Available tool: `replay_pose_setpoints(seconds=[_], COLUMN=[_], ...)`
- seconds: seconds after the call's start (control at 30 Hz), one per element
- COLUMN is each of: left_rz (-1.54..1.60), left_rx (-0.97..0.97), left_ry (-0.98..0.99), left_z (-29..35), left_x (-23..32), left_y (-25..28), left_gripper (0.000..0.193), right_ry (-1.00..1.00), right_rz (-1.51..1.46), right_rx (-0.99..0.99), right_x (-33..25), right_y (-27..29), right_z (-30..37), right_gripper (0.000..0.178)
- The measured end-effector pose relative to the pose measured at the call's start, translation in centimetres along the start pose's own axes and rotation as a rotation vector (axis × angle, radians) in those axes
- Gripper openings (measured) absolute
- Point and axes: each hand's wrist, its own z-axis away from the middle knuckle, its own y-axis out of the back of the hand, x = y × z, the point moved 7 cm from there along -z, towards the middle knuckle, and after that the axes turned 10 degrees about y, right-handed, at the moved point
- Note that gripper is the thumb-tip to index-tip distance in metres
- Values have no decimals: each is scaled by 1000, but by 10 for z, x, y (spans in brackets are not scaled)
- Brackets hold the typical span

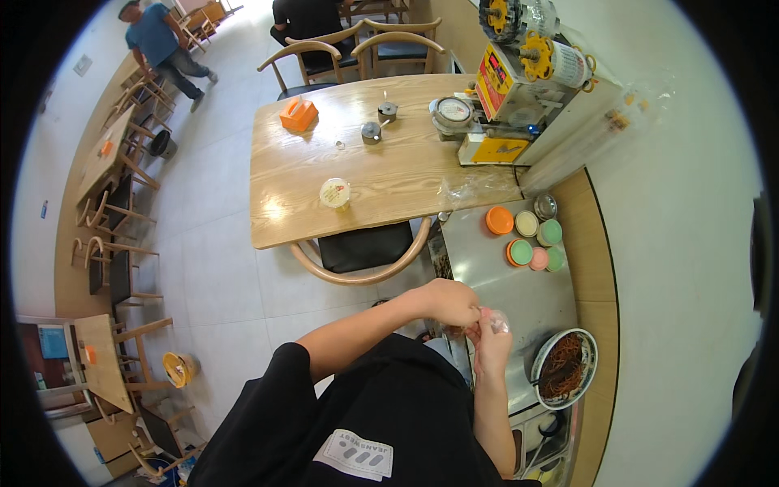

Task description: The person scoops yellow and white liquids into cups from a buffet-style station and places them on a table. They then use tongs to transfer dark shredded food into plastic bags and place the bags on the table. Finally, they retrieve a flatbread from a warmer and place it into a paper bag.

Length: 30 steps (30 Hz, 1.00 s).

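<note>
Just above the near edge of the steel counter [484, 276], my two hands meet in front of my body. My left hand [449, 302] is closed, its fingers pinching at a small clear plastic bag [499, 323]. Close against it, my right hand [491, 349] also has its fingers closed on the bag, near a pinkish part. Some of the bag is hidden behind the fingers, and what it contains cannot be made out. Right of my right hand stands a large bowl [591, 373] of dark reddish-brown shredded food.
Small orange, green, pink and cream tubs [499, 221] stand on the counter's far part. Beyond is a wooden table [389, 183] with a lidded cup [334, 193] and a sealing machine [519, 89]. A chair [365, 247] is tucked under it. A person [162, 45] walks at far left.
</note>
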Motion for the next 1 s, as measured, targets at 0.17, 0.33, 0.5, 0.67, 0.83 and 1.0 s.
replay_pose_setpoints(seconds=[0.17,0.33,0.5,0.67,0.83,1.0], left_rz=[112,1202,1058,576,1516,1484], left_rx=[205,-116,33,292,-121,-119], left_ry=[125,48,-67,46,353,256], left_z=[2,-15,0,5,-18,8], left_x=[-17,-46,-68,-79,-130,-136], left_y=[6,-18,-12,-18,-72,-65], left_gripper=[35,23,29,30,22,28], right_ry=[285,905,619,302,775,768], right_rz=[241,800,739,375,795,875], right_rx=[-142,-139,-304,-232,-264,-354], right_x=[-29,-78,-31,-15,-3,3], right_y=[-18,-51,-43,-57,-88,-100], right_z=[5,29,-7,-11,25,25], right_gripper=[14,9,6,13,5,7])
